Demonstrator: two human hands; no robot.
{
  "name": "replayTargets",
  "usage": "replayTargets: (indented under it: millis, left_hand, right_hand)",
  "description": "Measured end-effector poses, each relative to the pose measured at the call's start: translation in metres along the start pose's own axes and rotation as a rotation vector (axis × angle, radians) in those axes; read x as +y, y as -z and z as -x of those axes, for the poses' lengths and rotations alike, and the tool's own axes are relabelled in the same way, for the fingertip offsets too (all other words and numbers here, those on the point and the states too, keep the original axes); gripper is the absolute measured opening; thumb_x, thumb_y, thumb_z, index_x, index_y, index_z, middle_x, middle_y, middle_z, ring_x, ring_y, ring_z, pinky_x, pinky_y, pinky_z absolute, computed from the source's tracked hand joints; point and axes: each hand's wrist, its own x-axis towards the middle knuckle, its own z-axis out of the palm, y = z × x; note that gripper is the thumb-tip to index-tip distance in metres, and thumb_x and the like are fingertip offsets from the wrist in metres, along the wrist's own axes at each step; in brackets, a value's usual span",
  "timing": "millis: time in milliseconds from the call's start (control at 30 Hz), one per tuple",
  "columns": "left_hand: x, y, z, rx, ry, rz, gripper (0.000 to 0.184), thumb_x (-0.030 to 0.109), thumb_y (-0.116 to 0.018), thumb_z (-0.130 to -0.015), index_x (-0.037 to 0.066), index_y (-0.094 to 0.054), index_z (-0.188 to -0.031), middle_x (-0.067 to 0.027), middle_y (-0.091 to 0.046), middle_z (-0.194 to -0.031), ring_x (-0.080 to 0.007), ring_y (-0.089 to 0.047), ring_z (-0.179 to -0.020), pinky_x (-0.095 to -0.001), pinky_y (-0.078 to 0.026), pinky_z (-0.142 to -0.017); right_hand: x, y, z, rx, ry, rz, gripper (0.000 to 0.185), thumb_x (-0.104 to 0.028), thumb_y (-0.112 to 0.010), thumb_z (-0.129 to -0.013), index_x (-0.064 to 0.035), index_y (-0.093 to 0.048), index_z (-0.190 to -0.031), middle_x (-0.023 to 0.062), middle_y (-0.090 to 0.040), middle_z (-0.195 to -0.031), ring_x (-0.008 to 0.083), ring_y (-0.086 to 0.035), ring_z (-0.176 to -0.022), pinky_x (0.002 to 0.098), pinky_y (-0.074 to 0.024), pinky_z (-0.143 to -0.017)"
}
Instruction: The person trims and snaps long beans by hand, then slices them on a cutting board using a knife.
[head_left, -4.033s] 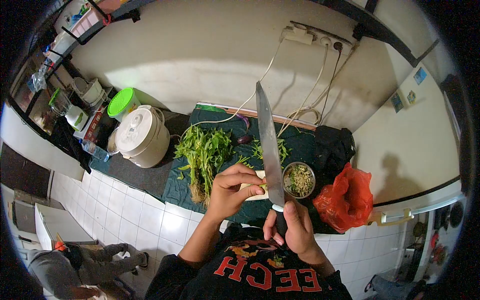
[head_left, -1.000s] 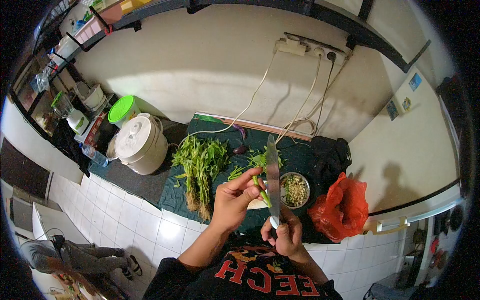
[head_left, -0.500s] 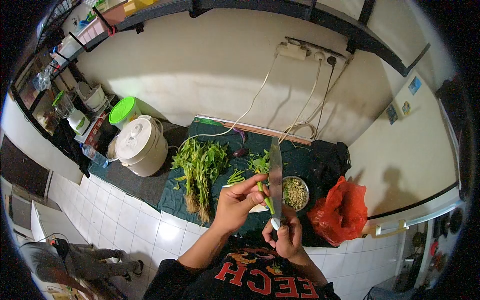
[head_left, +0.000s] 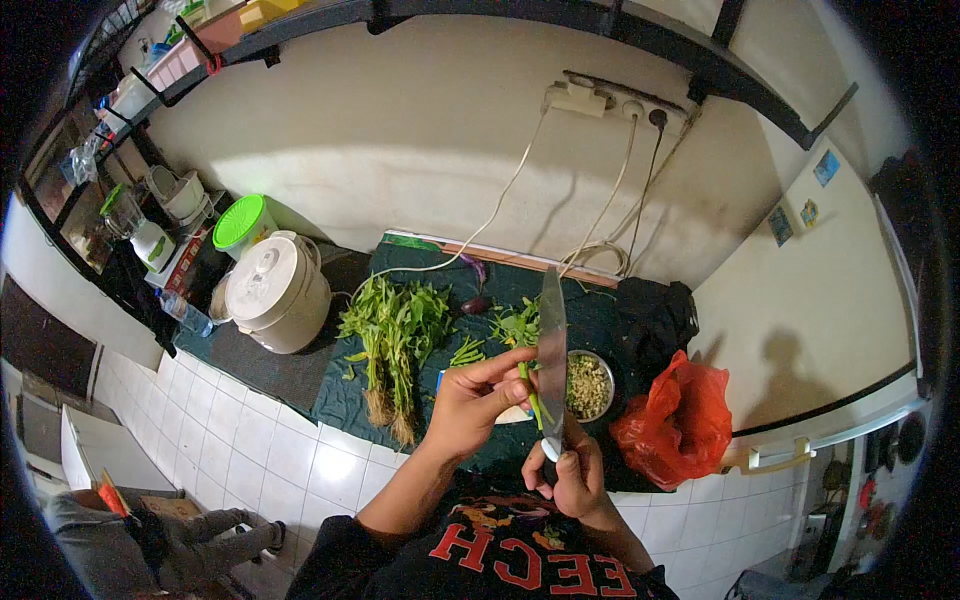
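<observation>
My left hand [head_left: 478, 402] pinches a short green stem [head_left: 533, 396] between thumb and fingers. My right hand [head_left: 568, 470] is closed round the handle of a large knife [head_left: 552, 350], whose blade points up and away, right beside the stem. Under the hands, a light board [head_left: 513, 414] shows only in part. Just right of the blade is a metal bowl [head_left: 611, 392] of chopped pieces. Cut green stems [head_left: 467, 351] and loose leaves [head_left: 517, 325] lie behind my left hand, and a leafy bunch with roots [head_left: 396, 335] lies to the left.
A purple eggplant [head_left: 474, 305] lies at the back of the green cloth. A red plastic bag [head_left: 676, 425] stands at the right, a rice cooker [head_left: 278, 292] and a green-lidded tub [head_left: 240, 222] at the left. Another person [head_left: 150, 545] is at the lower left.
Compared with four seconds ago, the knife sits lower, and more of the green stem shows in my left hand. Over the last half second the hands have barely moved. The other person has shifted.
</observation>
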Motion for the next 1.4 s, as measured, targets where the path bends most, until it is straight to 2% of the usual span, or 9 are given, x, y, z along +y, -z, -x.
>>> replayTargets:
  millis: [233,433,500,667,867,933,1133,1233,1400]
  left_hand:
    - [0.000,0.001,0.001,-0.011,0.028,-0.029,0.054,0.021,-0.077,-0.081,-0.003,-0.058,-0.126,-0.0063,-0.071,-0.096,-0.0113,-0.064,-0.083,-0.0269,-0.051,-0.078]
    - [-0.003,0.001,0.001,-0.004,0.036,-0.052,0.053,0.018,-0.078,-0.080,-0.002,-0.060,-0.125,-0.0072,-0.071,-0.099,-0.0121,-0.065,-0.088,-0.0277,-0.052,-0.081]
    - [-0.004,-0.001,0.001,-0.017,0.018,-0.021,0.043,0.004,-0.072,-0.085,0.000,-0.061,-0.125,-0.0050,-0.069,-0.091,-0.0099,-0.063,-0.079,-0.0245,-0.053,-0.074]
    - [-0.010,0.000,0.003,-0.012,0.054,-0.030,0.045,0.008,-0.075,-0.082,-0.001,-0.062,-0.124,-0.0067,-0.070,-0.095,-0.0113,-0.065,-0.083,-0.0264,-0.052,-0.078]
    - [-0.012,0.004,0.003,-0.027,0.050,-0.053,0.047,0.010,-0.077,-0.080,-0.002,-0.062,-0.123,-0.0094,-0.071,-0.097,-0.0137,-0.066,-0.087,-0.0287,-0.052,-0.082]
    - [-0.012,0.003,0.003,-0.024,0.052,-0.038,0.046,0.009,-0.076,-0.080,-0.002,-0.062,-0.123,-0.0096,-0.071,-0.097,-0.0139,-0.066,-0.087,-0.0288,-0.052,-0.082]
    - [-0.018,0.003,-0.002,-0.035,-0.013,-0.106,0.045,0.005,-0.074,-0.082,0.001,-0.061,-0.125,-0.0048,-0.069,-0.094,-0.0102,-0.064,-0.081,-0.0245,-0.053,-0.075]
    - [-0.022,0.001,-0.003,-0.015,-0.014,0.035,0.045,0.010,-0.072,-0.086,-0.002,-0.057,-0.127,-0.0111,-0.070,-0.102,-0.0176,-0.066,-0.089,-0.0322,-0.054,-0.081]
    - [-0.021,-0.006,-0.002,0.091,-0.009,0.122,0.026,0.008,-0.067,-0.089,-0.001,-0.060,-0.113,-0.0081,-0.068,-0.093,-0.0158,-0.065,-0.080,-0.0324,-0.055,-0.075]
  right_hand:
    - [0.001,0.007,0.003,-0.050,-0.035,0.031,0.076,-0.059,-0.038,-0.097,0.0032,-0.032,-0.139,0.0067,-0.057,-0.060,0.0071,-0.043,-0.042,0.0210,-0.0342,-0.040]
    - [-0.002,0.006,0.003,-0.043,-0.031,0.013,0.075,-0.059,-0.038,-0.097,0.0040,-0.033,-0.138,0.0074,-0.057,-0.059,0.0080,-0.043,-0.041,0.0215,-0.0337,-0.039]
    - [-0.001,0.006,0.002,-0.041,-0.025,0.009,0.075,-0.059,-0.039,-0.097,0.0041,-0.033,-0.137,0.0075,-0.057,-0.059,0.0081,-0.043,-0.041,0.0217,-0.0336,-0.039]
    - [0.002,0.009,0.002,-0.014,-0.018,0.004,0.073,-0.059,-0.039,-0.097,0.0043,-0.038,-0.133,0.0076,-0.057,-0.059,0.0083,-0.043,-0.041,0.0221,-0.0328,-0.038]
    - [0.005,0.013,0.000,-0.102,-0.004,0.026,0.068,-0.046,-0.039,-0.101,-0.0040,-0.023,-0.151,0.0045,-0.058,-0.063,0.0086,-0.045,-0.045,0.0233,-0.0367,-0.043]
    - [0.002,0.009,-0.003,-0.016,-0.001,0.064,0.066,-0.058,-0.038,-0.097,0.0019,-0.047,-0.124,0.0062,-0.056,-0.059,0.0079,-0.044,-0.042,0.0221,-0.0332,-0.038]
    - [0.001,0.006,-0.009,0.059,0.012,0.049,0.062,-0.055,-0.034,-0.100,0.0028,-0.050,-0.114,0.0049,-0.053,-0.057,0.0077,-0.043,-0.042,0.0220,-0.0329,-0.038]
    - [-0.001,0.008,-0.010,0.078,-0.011,0.068,0.063,-0.055,-0.033,-0.100,0.0033,-0.053,-0.107,0.0047,-0.053,-0.057,0.0078,-0.042,-0.041,0.0222,-0.0318,-0.038]
    - [0.002,0.010,-0.008,0.075,0.005,0.047,0.063,-0.056,-0.033,-0.100,0.0030,-0.055,-0.106,0.0051,-0.053,-0.057,0.0080,-0.041,-0.041,0.0226,-0.0300,-0.038]
